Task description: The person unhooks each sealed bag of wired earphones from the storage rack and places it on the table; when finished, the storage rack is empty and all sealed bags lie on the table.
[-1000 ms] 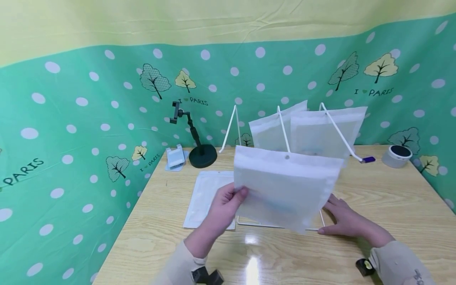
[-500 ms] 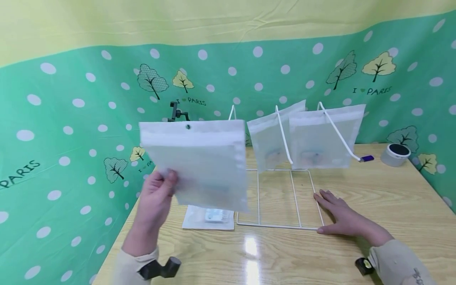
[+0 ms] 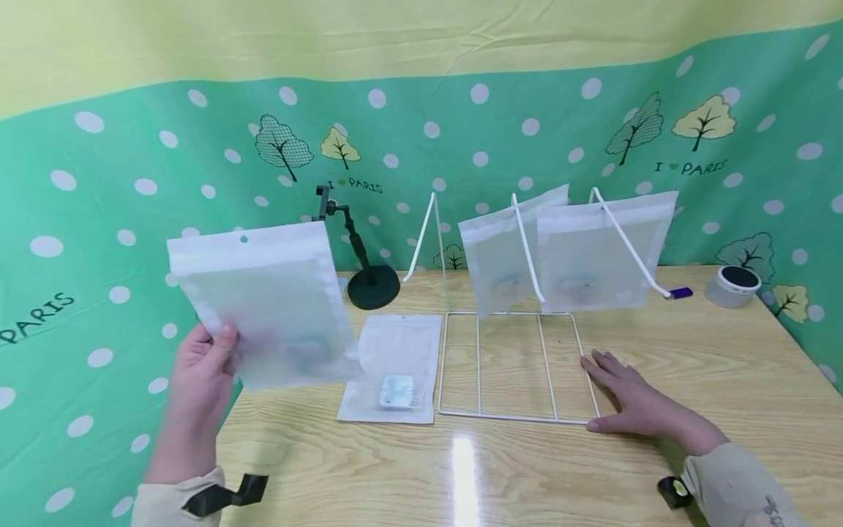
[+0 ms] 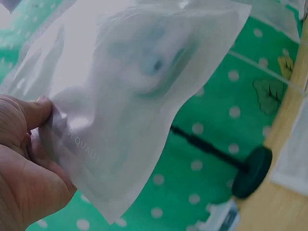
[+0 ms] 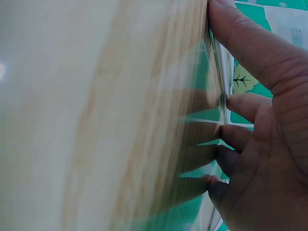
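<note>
My left hand (image 3: 200, 373) pinches the lower left edge of a translucent white zip bag (image 3: 270, 293) between thumb and fingers, holding it up over the table's left side. In the left wrist view the bag (image 4: 110, 86) shows a blurred, pale bluish item inside. A white wire display rack (image 3: 497, 418) stands in the middle. Two similar bags (image 3: 599, 256) hang from its middle and right hooks, while the left hook (image 3: 418, 245) carries nothing. My right hand (image 3: 632, 402) rests with spread fingers on the table, touching the rack base's right front corner.
Another zip bag (image 3: 391, 348) with a small white item lies flat left of the rack. Behind it stands a black phone stand (image 3: 373, 287). A white round device (image 3: 732, 286) and a small purple object (image 3: 681, 293) are at the back right. A patterned green curtain (image 3: 395, 117) closes the back.
My left hand has carried the bag away from the front of the rack to the left, uncovering the rack base and the flat bag. The right hand has stayed put.
</note>
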Available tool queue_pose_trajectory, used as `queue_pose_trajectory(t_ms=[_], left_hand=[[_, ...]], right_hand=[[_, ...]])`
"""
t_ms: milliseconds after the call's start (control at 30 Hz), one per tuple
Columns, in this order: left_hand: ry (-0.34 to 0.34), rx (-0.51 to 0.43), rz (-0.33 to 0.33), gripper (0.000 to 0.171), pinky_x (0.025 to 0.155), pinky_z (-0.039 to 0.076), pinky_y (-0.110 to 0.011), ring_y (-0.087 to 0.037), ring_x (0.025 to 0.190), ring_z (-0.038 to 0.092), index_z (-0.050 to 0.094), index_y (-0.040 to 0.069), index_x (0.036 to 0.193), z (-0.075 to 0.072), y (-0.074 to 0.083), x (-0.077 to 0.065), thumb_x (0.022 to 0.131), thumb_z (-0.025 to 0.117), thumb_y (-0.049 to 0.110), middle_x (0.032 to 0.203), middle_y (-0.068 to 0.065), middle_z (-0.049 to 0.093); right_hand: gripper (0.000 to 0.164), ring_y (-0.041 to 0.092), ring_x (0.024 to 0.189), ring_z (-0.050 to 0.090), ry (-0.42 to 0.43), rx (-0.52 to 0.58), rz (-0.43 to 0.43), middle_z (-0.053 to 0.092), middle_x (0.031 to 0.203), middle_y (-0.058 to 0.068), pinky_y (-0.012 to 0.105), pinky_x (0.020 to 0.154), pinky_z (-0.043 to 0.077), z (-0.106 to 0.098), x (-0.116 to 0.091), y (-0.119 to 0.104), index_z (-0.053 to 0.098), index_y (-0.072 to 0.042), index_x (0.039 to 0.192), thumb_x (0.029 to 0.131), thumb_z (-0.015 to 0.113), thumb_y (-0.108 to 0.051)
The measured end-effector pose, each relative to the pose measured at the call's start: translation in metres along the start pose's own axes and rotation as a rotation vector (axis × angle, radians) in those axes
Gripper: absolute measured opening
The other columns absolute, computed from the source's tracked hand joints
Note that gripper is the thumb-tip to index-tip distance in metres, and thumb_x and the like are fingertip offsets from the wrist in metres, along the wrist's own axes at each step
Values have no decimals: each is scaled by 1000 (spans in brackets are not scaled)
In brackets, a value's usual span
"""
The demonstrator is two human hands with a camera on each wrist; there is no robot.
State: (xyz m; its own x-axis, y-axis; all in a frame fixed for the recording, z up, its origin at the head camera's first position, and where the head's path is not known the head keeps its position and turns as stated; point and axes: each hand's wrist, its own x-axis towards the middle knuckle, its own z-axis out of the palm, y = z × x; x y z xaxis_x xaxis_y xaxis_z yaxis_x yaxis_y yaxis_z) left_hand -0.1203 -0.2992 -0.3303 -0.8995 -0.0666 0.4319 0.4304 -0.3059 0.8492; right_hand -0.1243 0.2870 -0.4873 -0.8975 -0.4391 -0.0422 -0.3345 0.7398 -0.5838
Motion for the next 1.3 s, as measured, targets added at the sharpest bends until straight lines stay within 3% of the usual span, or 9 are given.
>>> queue_pose_trajectory(t_ms=[167, 367, 533, 600, 700, 833, 900, 1033, 1300], left_hand=[[91, 191, -107, 20, 72, 48, -17, -6, 82, 60, 69, 9, 107, -31, -3, -1, 100, 50, 6, 95, 5, 70], [107, 323, -266, 18, 76, 52, -16, -2, 92, 64, 69, 18, 111, -66, -13, -1, 99, 55, 15, 101, 11, 70], [101, 537, -435, 14, 69, 54, -21, 0, 86, 63, 66, 31, 107, -90, -23, 3, 100, 55, 29, 94, 20, 67], [79, 631, -501, 17, 69, 54, -24, 0, 84, 63, 64, 28, 111, -97, -27, 4, 100, 54, 34, 91, 22, 66], [41, 732, -592, 42, 74, 56, -29, -3, 84, 64, 56, 12, 130, -106, -36, 6, 100, 50, 41, 94, 18, 67], [12, 838, -701, 69, 88, 53, -41, -16, 99, 62, 33, -4, 146, -113, -50, 10, 100, 45, 47, 122, -13, 63], [6, 867, -745, 72, 96, 47, -50, -29, 111, 56, 29, -5, 148, -116, -57, 12, 101, 43, 48, 139, -27, 47], [18, 877, -808, 71, 107, 30, -61, -46, 131, 35, 24, -5, 150, -119, -69, 16, 103, 40, 45, 152, -32, 24], [-17, 950, -821, 63, 110, 27, -61, -50, 135, 29, 26, -11, 147, -125, -90, 18, 105, 39, 35, 150, -36, 23]], right_hand=[[105, 56, 139, 11, 3, 0, -2, 17, 153, 35, 72, 106, 12, 0, 0, 0, 31, 3, 150, 74, 80, -50], [104, 56, 139, 11, 5, -4, -4, 18, 153, 35, 72, 106, 12, -1, -1, 1, 32, 3, 149, 74, 80, -50], [105, 56, 139, 10, -1, -2, 8, 17, 153, 34, 72, 106, 12, -1, -1, 0, 31, 3, 150, 74, 79, -51], [106, 55, 139, 9, -6, 2, 20, 16, 154, 34, 72, 106, 12, -2, -1, -1, 31, 2, 150, 73, 79, -52], [106, 54, 140, 8, -12, 4, 39, 16, 155, 33, 72, 107, 11, -2, -1, -2, 31, 1, 150, 73, 79, -53], [106, 55, 140, 9, -5, -3, 34, 16, 154, 33, 72, 106, 11, -2, -1, -2, 32, 2, 150, 73, 79, -53], [105, 56, 139, 10, 1, -5, 20, 17, 154, 34, 72, 106, 12, -1, -2, -2, 32, 3, 149, 73, 79, -52], [104, 57, 138, 11, 5, -1, 5, 17, 153, 35, 72, 106, 12, 0, -2, -2, 33, 3, 149, 73, 80, -50], [105, 57, 138, 11, 5, 1, 14, 17, 154, 34, 72, 106, 12, 0, -2, -4, 32, 2, 150, 73, 80, -51]])
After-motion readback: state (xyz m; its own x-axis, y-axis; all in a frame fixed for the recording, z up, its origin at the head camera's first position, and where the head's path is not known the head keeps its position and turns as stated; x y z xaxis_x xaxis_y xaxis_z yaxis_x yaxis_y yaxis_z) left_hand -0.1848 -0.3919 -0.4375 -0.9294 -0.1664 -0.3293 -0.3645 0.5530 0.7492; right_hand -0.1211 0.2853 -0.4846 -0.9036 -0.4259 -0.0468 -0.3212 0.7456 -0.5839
